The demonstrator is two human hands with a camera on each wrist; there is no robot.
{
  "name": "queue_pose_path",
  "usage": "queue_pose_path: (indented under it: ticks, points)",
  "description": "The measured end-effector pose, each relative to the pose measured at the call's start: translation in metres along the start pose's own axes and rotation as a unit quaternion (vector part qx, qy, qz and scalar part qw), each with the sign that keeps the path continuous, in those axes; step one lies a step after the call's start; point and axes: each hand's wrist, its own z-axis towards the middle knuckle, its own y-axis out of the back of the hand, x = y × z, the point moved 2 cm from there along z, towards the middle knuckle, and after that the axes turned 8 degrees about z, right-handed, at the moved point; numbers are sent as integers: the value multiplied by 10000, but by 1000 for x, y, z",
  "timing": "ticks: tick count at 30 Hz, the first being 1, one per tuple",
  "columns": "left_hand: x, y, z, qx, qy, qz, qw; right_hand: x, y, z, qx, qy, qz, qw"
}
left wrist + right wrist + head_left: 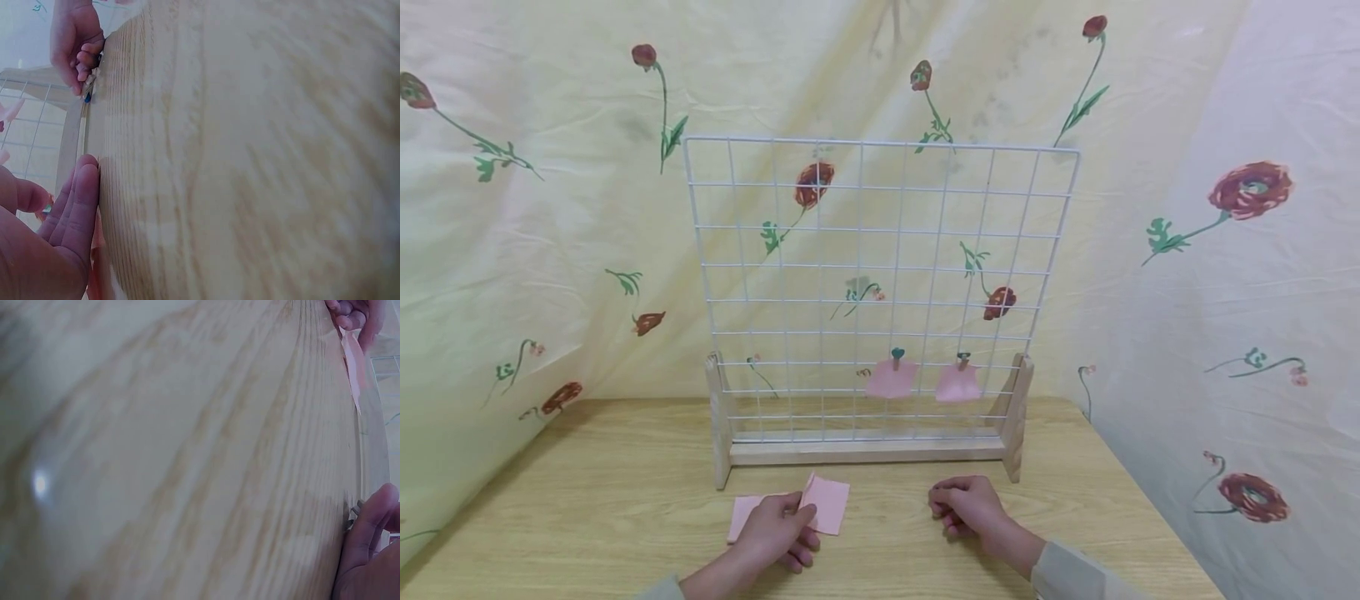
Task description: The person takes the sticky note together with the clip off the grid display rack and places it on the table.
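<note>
Floral cloth (550,208) hangs all round a wood-grain surface (880,567), with a wire rack (865,452) at the far side. The left hand (772,529) has a pink sheet (831,508) pinched between thumb and fingers, on the near left, just in front of the rack. It looks roughly square (so no real long axis), its right edge running near to far. The right hand (970,506) is farther from it, so the sheet lies well left of that grip. The head view hides what's in those curled fingers, but the left wrist view shows a blue-tipped clip (87,97) there, apparently pinched.
</note>
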Motion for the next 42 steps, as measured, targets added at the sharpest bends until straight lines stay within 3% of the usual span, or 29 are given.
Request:
queue_pose_path:
  ticks: [14, 24, 34, 42]
  points:
    - [0, 1, 0, -28, 49, 15, 10000, -2, 1, 1, -164, -32, 56, 9998]
    - [-7, 4, 0, -51, -130, -169, 9998, -1, 2, 2, -306, -145, 143, 9993]
    - [-11, 3, 1, -41, -189, -267, 9995, 5, 2, 4, -28, 60, 422, 9991]
    - [-18, 5, 4, -73, -284, -265, 9992, 17, -1, 5, -63, 140, 651, 9978]
